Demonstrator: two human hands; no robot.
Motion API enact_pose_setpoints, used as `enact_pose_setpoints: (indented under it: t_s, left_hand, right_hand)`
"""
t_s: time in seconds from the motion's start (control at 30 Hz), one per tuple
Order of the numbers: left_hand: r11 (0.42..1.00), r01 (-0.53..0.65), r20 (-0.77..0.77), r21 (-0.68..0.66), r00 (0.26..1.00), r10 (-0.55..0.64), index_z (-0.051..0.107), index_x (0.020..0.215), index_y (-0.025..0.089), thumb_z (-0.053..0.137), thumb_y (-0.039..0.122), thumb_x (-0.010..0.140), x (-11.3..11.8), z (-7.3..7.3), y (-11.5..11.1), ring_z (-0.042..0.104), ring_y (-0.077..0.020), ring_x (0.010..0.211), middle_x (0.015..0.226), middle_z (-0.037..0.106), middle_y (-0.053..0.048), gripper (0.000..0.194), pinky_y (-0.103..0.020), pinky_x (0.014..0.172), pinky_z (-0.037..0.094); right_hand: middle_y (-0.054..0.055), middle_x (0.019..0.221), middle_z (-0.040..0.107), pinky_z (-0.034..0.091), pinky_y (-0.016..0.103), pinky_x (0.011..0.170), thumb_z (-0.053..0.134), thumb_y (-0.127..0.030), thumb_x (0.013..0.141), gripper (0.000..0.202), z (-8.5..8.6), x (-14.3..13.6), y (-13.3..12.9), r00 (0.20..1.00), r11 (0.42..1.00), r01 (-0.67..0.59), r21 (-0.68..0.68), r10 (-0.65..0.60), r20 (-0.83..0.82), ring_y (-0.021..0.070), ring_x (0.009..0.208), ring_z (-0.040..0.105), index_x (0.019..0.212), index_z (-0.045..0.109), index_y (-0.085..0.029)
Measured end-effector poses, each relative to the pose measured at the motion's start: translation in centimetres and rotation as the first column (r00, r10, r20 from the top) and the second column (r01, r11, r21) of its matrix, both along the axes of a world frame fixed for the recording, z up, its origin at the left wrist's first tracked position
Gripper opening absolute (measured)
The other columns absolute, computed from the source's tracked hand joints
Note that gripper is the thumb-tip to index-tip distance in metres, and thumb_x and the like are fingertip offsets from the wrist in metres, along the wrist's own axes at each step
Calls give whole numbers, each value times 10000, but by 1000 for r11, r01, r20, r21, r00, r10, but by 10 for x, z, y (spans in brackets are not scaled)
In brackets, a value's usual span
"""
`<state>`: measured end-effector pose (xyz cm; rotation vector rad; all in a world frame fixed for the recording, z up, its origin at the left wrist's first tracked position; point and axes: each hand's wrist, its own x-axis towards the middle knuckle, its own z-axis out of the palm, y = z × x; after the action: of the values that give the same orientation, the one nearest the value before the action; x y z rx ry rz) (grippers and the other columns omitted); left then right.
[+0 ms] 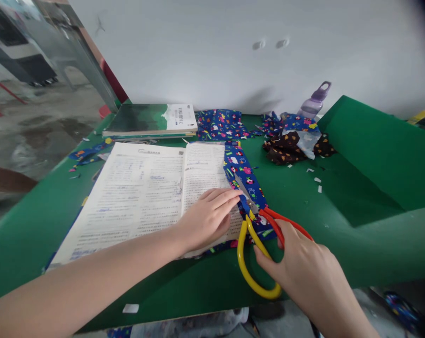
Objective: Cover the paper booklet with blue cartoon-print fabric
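Note:
My right hand (305, 260) grips a pair of scissors (258, 281) with one red and one yellow handle. Their blades lie apart at the blue patterned fabric (245, 171), which sticks out beyond the right edge of an open book (152, 188). Across the right page rests my left hand (212, 213), its fingertips closed on a piece of that fabric beside the blades. The thumb is mostly hidden under the fingers.
Stacked books (152, 119) stand at the back left, beside another blue patterned piece (219, 123). Crumpled brown and blue cloth (289, 148) lies before a purple bottle (312, 103). A green panel (381, 145) rises at right. White scraps (130, 308) dot the green table (184, 300).

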<state>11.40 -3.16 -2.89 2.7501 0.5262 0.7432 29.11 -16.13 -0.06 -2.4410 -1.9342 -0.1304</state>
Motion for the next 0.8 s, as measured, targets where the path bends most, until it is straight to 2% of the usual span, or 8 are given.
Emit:
enact_pose_setpoints:
  t_s: [0.5, 0.6, 0.8]
  left_hand:
    - [1000, -1, 62, 9, 998, 1, 397, 1282, 149, 410, 44, 833, 2, -1, -1, 473, -219, 1186, 1360, 469, -97, 461, -426, 1023, 419]
    - [1000, 0, 67, -9, 998, 0, 404, 1274, 158, 409, 42, 823, 2, -1, -1, 480, -225, 1182, 1354, 472, -101, 465, -450, 1013, 424]
    - [999, -8, 57, -42, 998, 10, 413, 1270, 146, 416, 48, 828, 2, 0, -1, 468, -212, 1195, 1357, 470, -92, 453, -422, 1031, 414]
  right_hand:
    - [31, 648, 647, 324, 279, 444, 561, -496, 742, 367, 3, -10, 25, 999, 998, -20, 65, 18, 27, 199, 480, 599, 922, 546, -177]
    - [36, 642, 646, 304, 276, 438, 556, -506, 744, 363, 4, -10, 29, 1000, 999, -4, 50, 3, 21, 199, 474, 596, 894, 542, -176]
    - [49, 669, 652, 320, 282, 456, 538, -490, 765, 353, 7, -11, 36, 1000, 1000, 23, -22, -23, -19, 227, 533, 624, 895, 531, -161]
